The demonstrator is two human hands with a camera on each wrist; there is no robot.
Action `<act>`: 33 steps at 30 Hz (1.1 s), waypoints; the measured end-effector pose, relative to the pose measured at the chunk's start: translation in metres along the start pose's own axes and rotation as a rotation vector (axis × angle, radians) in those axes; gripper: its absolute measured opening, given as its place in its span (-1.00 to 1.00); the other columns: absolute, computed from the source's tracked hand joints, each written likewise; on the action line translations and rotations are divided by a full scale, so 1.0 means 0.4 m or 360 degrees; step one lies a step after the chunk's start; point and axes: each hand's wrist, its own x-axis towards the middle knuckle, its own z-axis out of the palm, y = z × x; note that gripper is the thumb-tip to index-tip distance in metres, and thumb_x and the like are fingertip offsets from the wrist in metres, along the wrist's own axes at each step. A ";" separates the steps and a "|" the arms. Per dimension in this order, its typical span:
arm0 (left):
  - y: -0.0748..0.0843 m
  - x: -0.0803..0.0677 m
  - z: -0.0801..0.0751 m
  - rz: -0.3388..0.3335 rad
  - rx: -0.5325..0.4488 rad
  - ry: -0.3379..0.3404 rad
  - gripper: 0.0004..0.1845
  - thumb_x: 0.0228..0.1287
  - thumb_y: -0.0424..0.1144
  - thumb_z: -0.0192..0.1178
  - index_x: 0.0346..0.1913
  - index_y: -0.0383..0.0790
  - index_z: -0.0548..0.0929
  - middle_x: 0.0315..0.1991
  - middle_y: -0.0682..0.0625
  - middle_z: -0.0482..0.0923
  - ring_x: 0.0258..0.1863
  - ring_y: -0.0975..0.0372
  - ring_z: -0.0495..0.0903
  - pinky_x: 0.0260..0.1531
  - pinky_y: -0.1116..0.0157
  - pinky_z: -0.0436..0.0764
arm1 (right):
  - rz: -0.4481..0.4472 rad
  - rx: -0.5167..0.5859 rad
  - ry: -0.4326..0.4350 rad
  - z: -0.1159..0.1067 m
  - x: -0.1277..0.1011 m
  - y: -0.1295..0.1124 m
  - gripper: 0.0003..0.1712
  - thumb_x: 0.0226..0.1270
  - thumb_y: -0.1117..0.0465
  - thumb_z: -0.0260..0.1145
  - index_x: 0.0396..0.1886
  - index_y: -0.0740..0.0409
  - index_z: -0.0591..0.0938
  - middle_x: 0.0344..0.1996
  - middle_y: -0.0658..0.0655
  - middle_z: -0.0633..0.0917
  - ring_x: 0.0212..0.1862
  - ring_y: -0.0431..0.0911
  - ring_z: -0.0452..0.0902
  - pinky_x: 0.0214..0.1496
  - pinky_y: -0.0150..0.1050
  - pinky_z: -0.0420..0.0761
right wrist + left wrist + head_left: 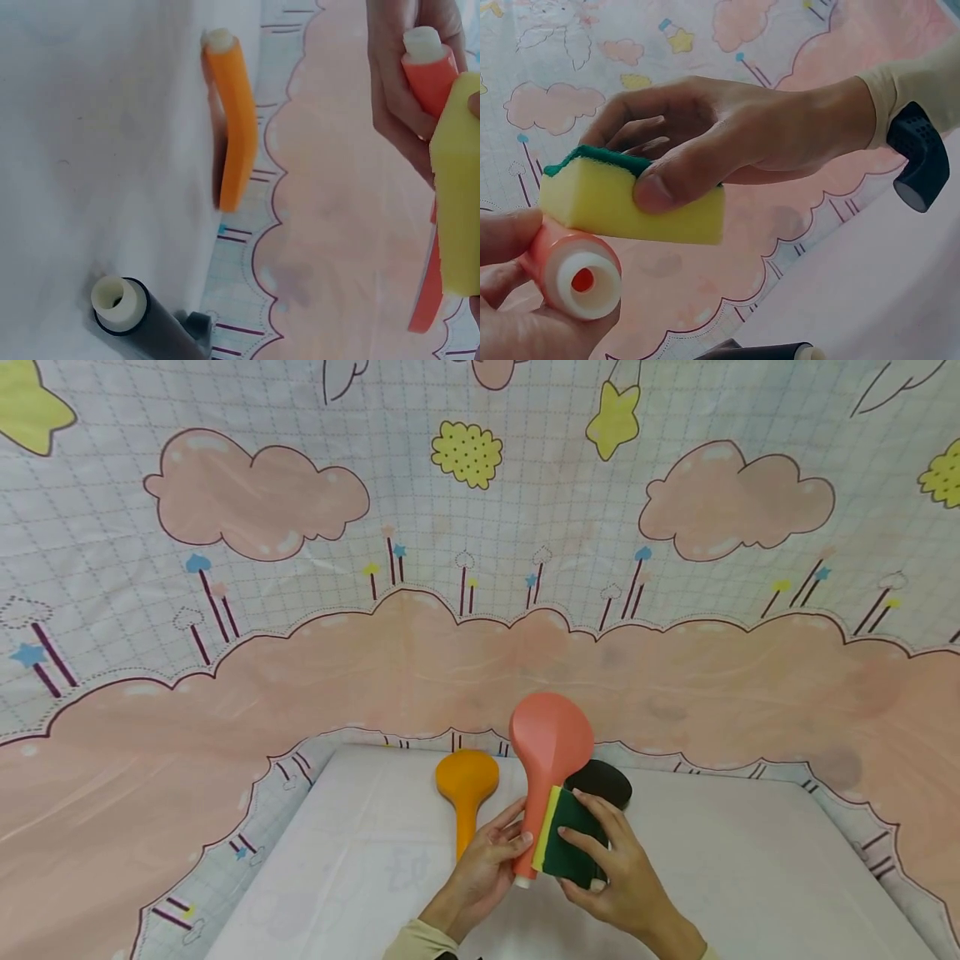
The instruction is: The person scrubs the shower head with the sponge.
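Note:
A coral-red shower head (552,737) is held upright above the table, its face turned away from the head camera. My left hand (480,870) grips its handle near the bottom, where a white hollow end (591,285) sticks out. In my right hand (628,875) is a green and yellow scouring sponge (572,845), pinched between thumb and fingers. The sponge's yellow side (641,202) faces the handle and touches it. Its green side lies under the right fingers in the head view.
A yellow-orange shower head (467,775) lies on the white table (352,827) left of the hands. Behind the sponge is a black shower head (609,783), partly hidden; its handle (161,322) shows in the right wrist view. A cloud-patterned cloth (247,693) hangs behind the table.

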 end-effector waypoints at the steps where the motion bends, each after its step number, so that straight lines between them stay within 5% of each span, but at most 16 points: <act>1: 0.000 0.000 0.000 0.0005 -0.0004 -0.0004 -0.36 0.40 -0.35 0.14 0.50 -0.15 0.25 0.21 -0.06 0.53 0.10 0.17 0.57 0.15 0.31 0.58 | 0.0003 0.0002 -0.0003 0.001 -0.001 -0.002 -0.48 0.15 -0.15 0.43 0.08 -0.09 0.65 0.32 0.32 0.45 0.34 0.07 0.31 0.46 -0.54 0.12; 11: 0.004 -0.004 -0.002 -0.0028 -0.0095 -0.0043 -0.34 0.39 -0.43 0.11 0.51 -0.14 0.22 0.20 -0.05 0.52 0.11 0.17 0.57 0.18 0.24 0.57 | -0.0010 -0.0008 -0.0012 0.007 -0.008 -0.017 -0.48 0.26 -0.27 0.28 0.09 -0.11 0.65 0.32 0.32 0.46 0.35 0.04 0.30 0.44 -0.55 0.15; 33: 0.009 -0.013 -0.011 -0.0054 0.0017 -0.0058 -0.31 0.37 -0.39 0.15 0.51 -0.08 0.22 0.22 -0.08 0.53 0.07 0.17 0.60 0.15 0.30 0.59 | -0.0088 -0.0053 -0.0010 -0.016 0.034 0.006 -0.53 0.25 -0.23 0.28 0.01 -0.08 0.69 0.31 0.29 0.48 0.32 0.08 0.32 0.48 -0.52 0.12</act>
